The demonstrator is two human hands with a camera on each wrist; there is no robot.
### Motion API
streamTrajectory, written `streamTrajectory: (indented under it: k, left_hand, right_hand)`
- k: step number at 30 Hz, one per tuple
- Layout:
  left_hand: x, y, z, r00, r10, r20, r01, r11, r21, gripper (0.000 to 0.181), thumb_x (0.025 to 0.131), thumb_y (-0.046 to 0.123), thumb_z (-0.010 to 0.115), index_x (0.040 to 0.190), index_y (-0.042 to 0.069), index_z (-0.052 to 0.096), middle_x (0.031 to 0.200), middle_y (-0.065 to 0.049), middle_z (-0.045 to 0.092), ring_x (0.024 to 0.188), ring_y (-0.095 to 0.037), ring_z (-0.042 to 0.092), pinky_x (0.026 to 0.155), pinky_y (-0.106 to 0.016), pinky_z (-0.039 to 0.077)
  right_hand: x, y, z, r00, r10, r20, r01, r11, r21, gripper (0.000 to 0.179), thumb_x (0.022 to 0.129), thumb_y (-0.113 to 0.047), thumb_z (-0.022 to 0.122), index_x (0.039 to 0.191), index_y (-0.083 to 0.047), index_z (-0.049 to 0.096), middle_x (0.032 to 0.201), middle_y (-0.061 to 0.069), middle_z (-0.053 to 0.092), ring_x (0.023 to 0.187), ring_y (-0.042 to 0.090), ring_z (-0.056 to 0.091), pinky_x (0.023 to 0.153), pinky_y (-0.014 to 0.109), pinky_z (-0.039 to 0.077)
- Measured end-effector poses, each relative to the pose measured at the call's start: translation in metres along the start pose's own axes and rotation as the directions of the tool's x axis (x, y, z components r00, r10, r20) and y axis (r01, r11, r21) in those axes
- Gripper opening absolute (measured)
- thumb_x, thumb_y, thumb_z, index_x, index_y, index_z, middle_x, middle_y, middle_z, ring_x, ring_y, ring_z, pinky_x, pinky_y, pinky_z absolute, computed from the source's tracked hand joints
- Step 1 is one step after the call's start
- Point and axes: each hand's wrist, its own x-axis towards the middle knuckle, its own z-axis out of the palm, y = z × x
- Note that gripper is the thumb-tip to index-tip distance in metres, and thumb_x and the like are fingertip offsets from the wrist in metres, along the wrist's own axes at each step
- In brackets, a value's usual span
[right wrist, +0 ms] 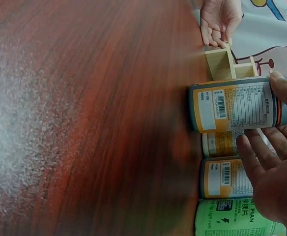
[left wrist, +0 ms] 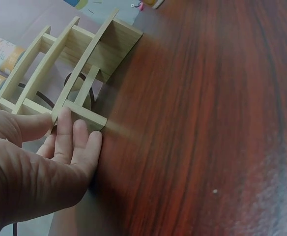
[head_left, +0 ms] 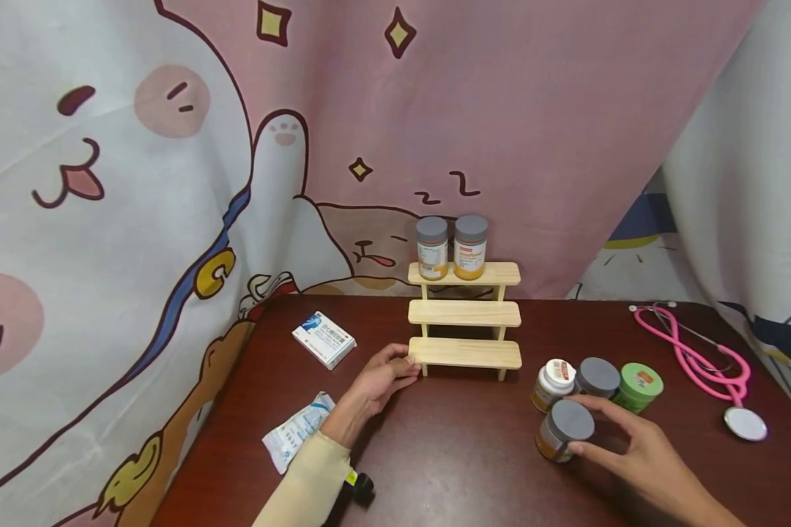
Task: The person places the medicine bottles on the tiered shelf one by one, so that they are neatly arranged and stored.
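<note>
My left hand (head_left: pixel 384 379) pinches the left end of the lowest step of a three-tier wooden stand (head_left: pixel 464 353). In the left wrist view the thumb lies along the edge of that step, the other fingers at its end and leg. Two grey-lidded supplement jars (head_left: pixel 433 249) stand side by side on the top tier. At the right, my right hand (head_left: pixel 646 446) holds a grey-lidded jar (head_left: pixel 567 430) between thumb and fingers; its printed label (right wrist: pixel 237 105) faces the right wrist camera. Just behind it are a white pill bottle (head_left: pixel 555 380), another grey-lidded jar (head_left: pixel 598 377) and a green-lidded jar (head_left: pixel 638 386).
A pink stethoscope (head_left: pixel 693 359) lies at the far right of the dark wooden table (head_left: pixel 448 454). On the left lie a medicine box (head_left: pixel 324 339) and a white-and-blue packet (head_left: pixel 296 433). A black-capped item (head_left: pixel 362 486) shows beside the left sleeve. Printed curtain (head_left: pixel 534 132) hangs behind.
</note>
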Motion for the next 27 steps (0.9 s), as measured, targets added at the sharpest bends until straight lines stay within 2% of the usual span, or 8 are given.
streamTrajectory:
  k: [6,11,17,22,27]
  left_hand:
    - [0.002,-0.001,0.002,1.000,0.007,0.020,-0.007,1.000,-0.003,0.028,0.107,0.009,0.058,0.132,-0.002,0.053,0.095,0.001,0.069,0.100,-0.015,0.069,0.110,-0.047,0.056]
    - [0.000,-0.001,0.001,1.000,0.003,0.007,-0.003,1.000,0.010,0.028,0.106,0.007,0.058,0.132,-0.003,0.052,0.095,-0.001,0.068,0.099,-0.015,0.069,0.108,-0.045,0.057]
    - [-0.002,0.000,-0.001,1.000,-0.003,0.013,0.003,1.000,0.017,0.029,0.106,0.007,0.059,0.132,-0.003,0.052,0.097,-0.002,0.069,0.100,-0.016,0.070,0.107,-0.045,0.058]
    - [-0.001,0.002,-0.001,1.000,-0.002,0.016,0.002,1.000,0.026,0.029,0.105,0.008,0.060,0.131,-0.003,0.052,0.098,-0.003,0.069,0.101,-0.017,0.070,0.108,-0.046,0.058]
    - [-0.002,0.002,-0.001,1.000,-0.002,0.019,0.001,1.000,0.026,0.031,0.105,0.009,0.060,0.133,-0.004,0.052,0.097,-0.003,0.069,0.102,-0.017,0.070,0.110,-0.048,0.056]
  right_hand:
    - [-0.001,-0.004,-0.009,0.998,-0.041,-0.044,0.040,0.999,-0.027,0.057,0.086,-0.034,0.089,0.137,-0.029,0.065,0.124,-0.016,0.070,0.109,-0.020,0.057,0.085,0.005,0.051]
    - [0.002,-0.014,-0.016,0.992,-0.097,-0.082,0.094,0.995,-0.035,0.059,0.085,-0.030,0.091,0.138,-0.032,0.065,0.123,-0.018,0.071,0.114,-0.021,0.054,0.090,-0.001,0.043]
    - [0.009,-0.028,-0.027,0.982,-0.146,-0.123,0.148,0.989,0.006,0.058,0.085,-0.017,0.090,0.138,-0.025,0.066,0.121,-0.020,0.069,0.102,-0.011,0.064,0.081,0.005,0.052]
    - [0.016,-0.040,-0.039,0.975,-0.153,-0.160,0.157,0.988,0.013,0.061,0.085,-0.014,0.090,0.139,-0.027,0.065,0.120,-0.019,0.070,0.103,-0.008,0.063,0.082,0.003,0.050]
    - [0.028,-0.049,-0.052,0.971,-0.184,-0.151,0.190,0.981,0.029,0.065,0.085,-0.009,0.089,0.142,-0.026,0.063,0.120,-0.015,0.072,0.104,-0.006,0.064,0.086,0.003,0.049]
